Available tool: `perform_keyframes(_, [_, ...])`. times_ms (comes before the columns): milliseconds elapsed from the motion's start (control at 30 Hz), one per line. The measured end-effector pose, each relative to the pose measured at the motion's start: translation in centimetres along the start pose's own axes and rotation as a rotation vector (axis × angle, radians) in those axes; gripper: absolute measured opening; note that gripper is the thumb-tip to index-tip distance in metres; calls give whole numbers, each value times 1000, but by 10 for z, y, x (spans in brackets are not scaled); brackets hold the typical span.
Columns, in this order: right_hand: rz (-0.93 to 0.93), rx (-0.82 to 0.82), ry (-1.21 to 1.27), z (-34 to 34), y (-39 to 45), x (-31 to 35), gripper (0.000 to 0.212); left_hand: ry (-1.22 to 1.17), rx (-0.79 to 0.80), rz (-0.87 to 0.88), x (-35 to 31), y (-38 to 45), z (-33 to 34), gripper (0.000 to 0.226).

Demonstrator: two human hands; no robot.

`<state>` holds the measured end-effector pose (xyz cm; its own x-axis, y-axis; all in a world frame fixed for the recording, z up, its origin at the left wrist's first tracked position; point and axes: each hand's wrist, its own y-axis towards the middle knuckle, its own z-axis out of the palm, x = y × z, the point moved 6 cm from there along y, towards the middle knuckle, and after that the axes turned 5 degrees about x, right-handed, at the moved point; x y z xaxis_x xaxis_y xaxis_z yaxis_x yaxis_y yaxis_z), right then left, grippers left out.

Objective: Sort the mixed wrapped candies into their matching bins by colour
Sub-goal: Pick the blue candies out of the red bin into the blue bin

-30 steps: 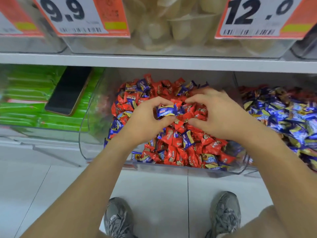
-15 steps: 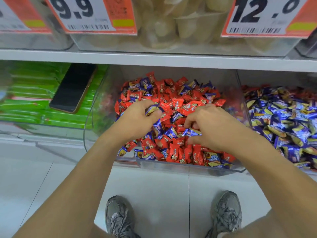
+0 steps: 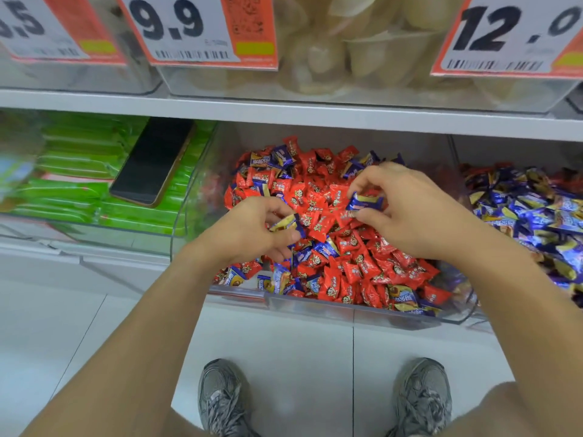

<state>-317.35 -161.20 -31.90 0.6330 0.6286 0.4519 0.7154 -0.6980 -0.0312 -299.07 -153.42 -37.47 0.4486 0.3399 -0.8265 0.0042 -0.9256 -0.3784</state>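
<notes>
View: we look down from head height at a shop shelf, our two bare arms reaching into it.
Middle bin (image 3: 315, 305): a clear plastic bin at the shelf's front edge, heaped with red candies (image 3: 321, 197) and scattered blue candies (image 3: 326, 249) mixed among them.
Left hand (image 3: 252, 231): we hold it over the left half of the middle bin, fingers curled, pinching a blue-and-yellow candy (image 3: 285, 223) between thumb and fingertips.
Right hand (image 3: 400, 209): we hold it over the right half of the same bin, thumb and forefinger pinching a second blue candy (image 3: 364, 201) just above the red heap.
Right bin (image 3: 454, 159): just beside the middle bin, towards the shelf's right edge, it is filled with blue wrapped sweets (image 3: 530, 212).
Left bin (image 3: 176, 222): towards the shelf's left edge, it holds green packets (image 3: 79, 165); a dark phone (image 3: 151, 162) lies tilted on top of them.
Upper shelf (image 3: 284, 113): clear tubs of pale goods, fronted by orange price tags reading 9.9 (image 3: 195, 28) and 12.0 (image 3: 511, 33).
Floor (image 3: 284, 351): pale tiles, with our two grey trainers (image 3: 220, 395) at the bottom edge.
</notes>
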Motion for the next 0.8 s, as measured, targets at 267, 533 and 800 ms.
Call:
perform_keyframes(267, [95, -19, 159, -3, 11, -2, 18, 171, -54, -95, 4, 1, -9, 15])
perform_keyframes(533, [-10, 135, -17, 27, 25, 3, 20, 280, -31, -133, 10, -6, -12, 44])
perform_keyframes(800, [36, 183, -164, 12, 11, 0, 25, 642, 71, -210, 18, -9, -12, 38])
